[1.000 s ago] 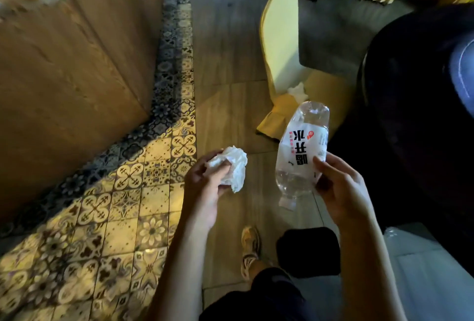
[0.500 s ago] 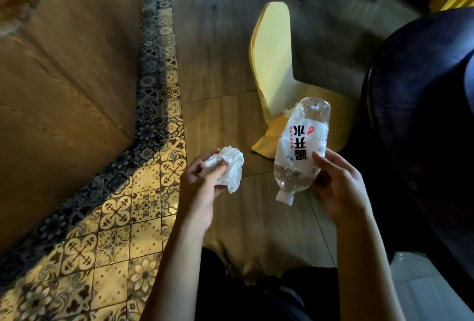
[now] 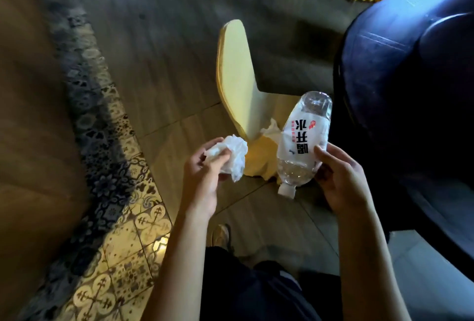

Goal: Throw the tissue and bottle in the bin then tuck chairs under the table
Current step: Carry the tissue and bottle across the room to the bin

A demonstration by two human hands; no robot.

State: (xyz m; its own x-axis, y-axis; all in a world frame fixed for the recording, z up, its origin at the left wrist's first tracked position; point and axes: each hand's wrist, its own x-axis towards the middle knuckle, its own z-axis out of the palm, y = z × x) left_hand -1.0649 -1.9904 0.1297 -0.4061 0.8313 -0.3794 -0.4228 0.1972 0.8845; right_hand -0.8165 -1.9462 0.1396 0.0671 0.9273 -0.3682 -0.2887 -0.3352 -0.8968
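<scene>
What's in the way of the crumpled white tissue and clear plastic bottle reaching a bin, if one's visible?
Cannot tell: no bin is in view. The left hand grips the crumpled white tissue, the right hand holds the clear plastic bottle cap-down. Ahead stands a yellow-covered chair beside the dark round table.

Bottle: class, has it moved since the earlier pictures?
Yes. The bottle, held by the right hand, has shifted forward and rightward against the yellow chair, now overlapping its seat.

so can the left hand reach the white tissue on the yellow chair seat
Probably not: the left hand grips a crumpled white tissue, and the other tissue lies beyond, on the yellow chair.
</scene>
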